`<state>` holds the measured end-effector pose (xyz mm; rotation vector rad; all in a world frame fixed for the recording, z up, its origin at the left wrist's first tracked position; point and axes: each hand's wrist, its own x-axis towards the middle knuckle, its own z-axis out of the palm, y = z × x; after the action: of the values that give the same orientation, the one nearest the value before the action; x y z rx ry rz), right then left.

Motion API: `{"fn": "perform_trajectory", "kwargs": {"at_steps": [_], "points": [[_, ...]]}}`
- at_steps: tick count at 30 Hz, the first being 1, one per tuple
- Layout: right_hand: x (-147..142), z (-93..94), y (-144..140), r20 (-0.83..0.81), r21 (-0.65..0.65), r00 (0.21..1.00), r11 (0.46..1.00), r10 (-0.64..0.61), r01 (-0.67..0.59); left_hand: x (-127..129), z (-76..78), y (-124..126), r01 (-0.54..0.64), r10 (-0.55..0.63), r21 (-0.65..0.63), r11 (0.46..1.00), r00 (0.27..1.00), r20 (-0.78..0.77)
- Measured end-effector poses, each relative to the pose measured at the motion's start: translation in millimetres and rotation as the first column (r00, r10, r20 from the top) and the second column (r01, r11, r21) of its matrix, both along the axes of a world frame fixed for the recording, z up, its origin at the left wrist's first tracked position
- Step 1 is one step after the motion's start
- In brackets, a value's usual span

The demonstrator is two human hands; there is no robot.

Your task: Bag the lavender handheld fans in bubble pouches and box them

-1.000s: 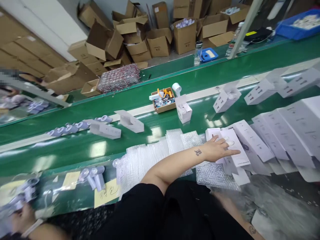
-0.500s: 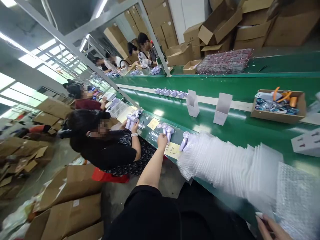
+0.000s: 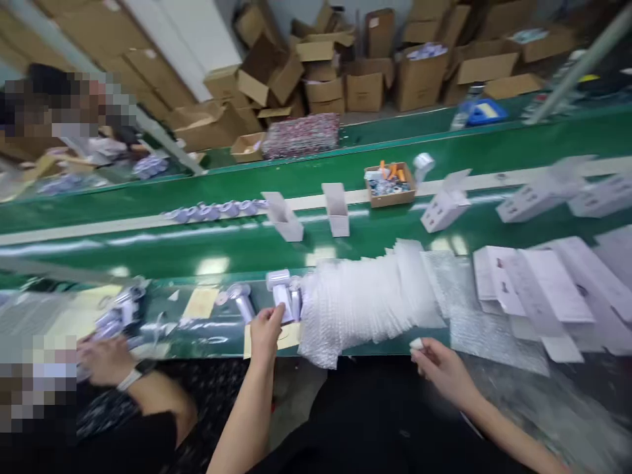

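Observation:
My left hand (image 3: pixel 266 332) is closed around the handle of a lavender handheld fan (image 3: pixel 280 296), held above the near edge of the bench. Close beside it is a second lavender fan (image 3: pixel 295 297), partly hidden by a row of bubble-wrap bags (image 3: pixel 365 299). Another fan (image 3: pixel 241 304) lies to the left of my hand. In front of my body, my right hand (image 3: pixel 442 368) pinches a small white piece (image 3: pixel 416 343) whose kind I cannot make out. That hand is just off the bench edge, apart from the bags.
Folded white boxes (image 3: pixel 557 283) lie on the right. Upright white cartons (image 3: pixel 336 210) and a cardboard tray of parts (image 3: pixel 392 197) stand on the green conveyor (image 3: pixel 217 243). At left, a co-worker's hands (image 3: pixel 106 359) handle lavender parts.
My view has swung to the right. My left hand has taken one fan from the pair and moved it right, near the bags. My right hand still pinches the white piece.

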<state>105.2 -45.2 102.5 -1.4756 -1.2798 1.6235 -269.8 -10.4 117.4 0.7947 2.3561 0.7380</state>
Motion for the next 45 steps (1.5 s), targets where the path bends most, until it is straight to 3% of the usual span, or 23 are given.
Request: {"fn": "perform_trajectory", "kwargs": {"at_steps": [2,4,5,7,9,12,14,16,17,20,24,25,27,30,31,33,36,38,41,42,43,44,45], "points": [[-8,8.1,6,-0.317,-0.158,0.929,0.977,-0.191,0.147,64,7.8,1,0.095,-0.159,0.182,0.979,0.913,0.376],[-6,11.9,15,-0.563,-0.274,0.745,0.931,-0.359,0.241,141,13.5,4,0.307,-0.376,0.220,0.926,0.718,0.585],[0,12.4,20,-0.618,-0.324,0.661,0.904,-0.426,0.280,179,14.5,7,0.427,-0.459,0.217,0.878,0.623,0.633],[22,10.9,26,-0.605,-0.424,0.565,0.828,-0.561,0.368,246,11.5,18,0.683,-0.622,0.243,0.689,0.384,0.682],[56,6.8,24,-0.501,-0.485,0.511,0.716,-0.699,0.502,299,1.2,35,0.857,-0.758,0.241,0.456,0.232,0.610],[117,-2.0,6,-0.335,-0.458,0.476,0.583,-0.813,0.671,354,-24.1,65,0.982,-0.976,0.085,0.170,0.156,0.152],[152,-8.3,-12,-0.240,-0.457,0.526,0.574,-0.816,0.680,380,-43.6,81,0.995,-0.995,-0.093,0.029,0.020,-0.097],[176,-14.0,-27,-0.230,-0.474,0.601,0.628,-0.765,0.618,395,-60.8,92,0.974,-0.989,-0.214,-0.070,-0.095,-0.111],[183,-16.4,-32,-0.252,-0.473,0.627,0.658,-0.738,0.585,400,-67.4,97,0.967,-0.990,-0.235,-0.094,-0.116,-0.081],[190,-20.8,-30,-0.330,-0.500,0.656,0.715,-0.679,0.488,402,-74.8,107,0.967,-0.995,-0.241,-0.086,-0.096,-0.032],[181,-18.9,4,-0.470,-0.559,0.654,0.773,-0.592,0.299,398,-61.2,111,0.988,-0.999,-0.151,-0.042,-0.042,0.003],[179,-17.4,15,-0.509,-0.556,0.653,0.793,-0.561,0.249,397,-56.2,110,0.997,-0.999,-0.081,-0.006,-0.001,0.054],[178,-14.8,33,-0.568,-0.542,0.646,0.822,-0.511,0.174,391,-46.1,108,0.983,-0.968,0.085,0.165,0.145,0.204],[186,-15.5,46,-0.626,-0.527,0.633,0.845,-0.457,0.089,371,-28.3,115,0.809,-0.818,0.270,0.522,0.386,0.427],[190,-17.4,47,-0.640,-0.523,0.628,0.850,-0.444,0.068,360,-20.8,123,0.756,-0.779,0.296,0.585,0.421,0.465],[198,-22.2,47,-0.641,-0.530,0.629,0.847,-0.439,0.051,332,-4.2,146,0.719,-0.735,0.269,0.641,0.475,0.483],[197,-28.8,47,-0.569,-0.579,0.651,0.807,-0.502,0.116,288,16.1,193,0.772,-0.745,0.063,0.632,0.584,0.321],[186,-32.1,51,-0.501,-0.608,0.670,0.774,-0.548,0.177,267,20.8,217,0.765,-0.745,-0.011,0.644,0.631,0.215],[162,-37.0,58,-0.419,-0.626,0.665,0.727,-0.619,0.282,264,13.4,218,0.733,-0.731,-0.024,0.680,0.680,0.054],[155,-38.6,59,-0.397,-0.630,0.653,0.709,-0.645,0.317,271,7.7,208,0.745,-0.746,-0.019,0.666,0.666,-0.026],[149,-39.8,60,-0.378,-0.636,0.639,0.689,-0.670,0.347,281,0.7,195,0.785,-0.782,-0.018,0.619,0.613,-0.114],[144,-40.7,61,-0.362,-0.643,0.627,0.672,-0.689,0.368,294,-7.2,179,0.840,-0.827,-0.031,0.541,0.524,-0.205],[141,-41.0,61,-0.353,-0.646,0.620,0.662,-0.701,0.381,308,-15.8,162,0.911,-0.885,-0.075,0.406,0.372,-0.279]]}}
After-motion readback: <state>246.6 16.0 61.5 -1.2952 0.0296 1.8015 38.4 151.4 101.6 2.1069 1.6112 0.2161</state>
